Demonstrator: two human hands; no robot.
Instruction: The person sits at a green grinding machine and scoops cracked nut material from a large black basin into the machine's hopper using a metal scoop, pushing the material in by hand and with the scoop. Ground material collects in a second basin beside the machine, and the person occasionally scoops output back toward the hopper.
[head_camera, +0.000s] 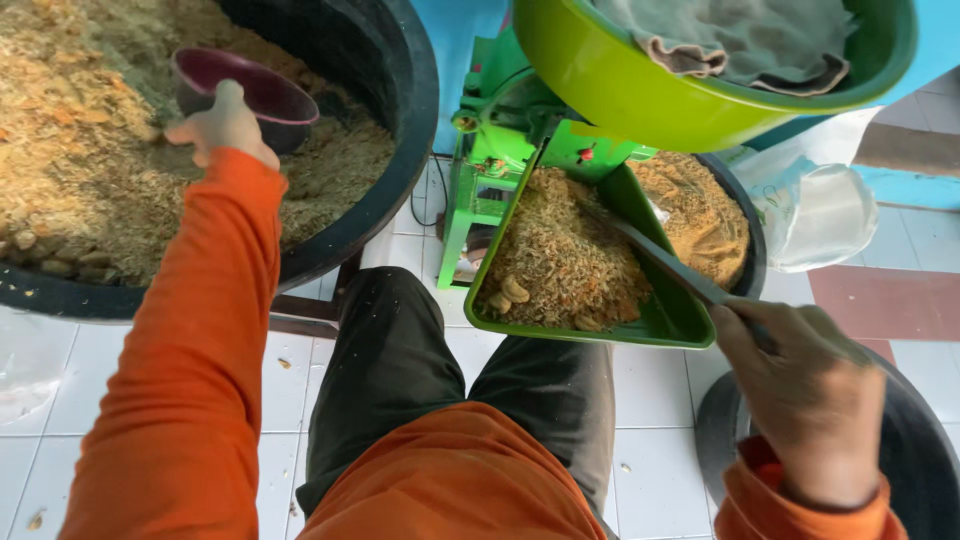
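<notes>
Seen from above, a person in an orange long-sleeved top and dark trousers sits on a white tiled floor (655, 455) between tubs of coarse tan and yellow meal. At ten o'clock, the left hand (222, 128) is closed on the near rim of a small maroon bowl (262, 95), which rests tilted on the meal heaped in a large black tub (395, 150); the bowl's inside looks empty. At four o'clock, the right hand (810, 395) is wrapped around the handle of a flat grey blade (660, 258), which slants up toward eleven o'clock, its far end lying on the meal in a green tray (672, 318). The tray slopes down toward the person from a green machine (495, 150) at twelve o'clock, and a few paler lumps (508, 293) sit at its lower left corner. Above the tray, at one o'clock, a lime-green basin (640, 95) holds a crumpled grey cloth (745, 40). Just behind the tray, at two o'clock, a second black tub (752, 235) holds finer, more orange meal, and beside it at three o'clock lies a clear plastic bag (820, 215). The rim of another dark tub (920, 450) shows under the right wrist at five o'clock. A blue wall (455, 40) stands behind the machine.
</notes>
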